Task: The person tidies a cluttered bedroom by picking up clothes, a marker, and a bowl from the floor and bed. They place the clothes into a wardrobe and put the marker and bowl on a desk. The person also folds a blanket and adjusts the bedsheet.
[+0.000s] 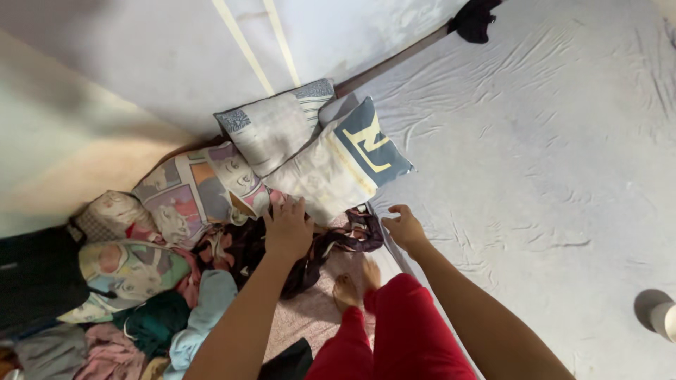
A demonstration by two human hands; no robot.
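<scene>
My left hand (287, 226) rests palm down on a dark patterned cloth (310, 253) at the foot of a stack of pillows, its fingers touching the lower edge of a cream pillow with a blue and yellow corner (338, 165). My right hand (404, 226) hovers over the edge of the pale grey bedsheet (535, 162), fingers loosely curled, holding nothing. A grey checked pillow (271, 130) lies above the cream one. A colourful cartoon-print pillow (193, 193) sits to the left. My red trouser leg (394, 331) and bare feet (352, 285) show below.
A heap of clothes (141, 317) and small cushions fills the lower left. A dark garment (473, 20) lies at the top of the mattress. A white cup (665, 318) stands at the right edge. The wall (105, 84) runs along the left.
</scene>
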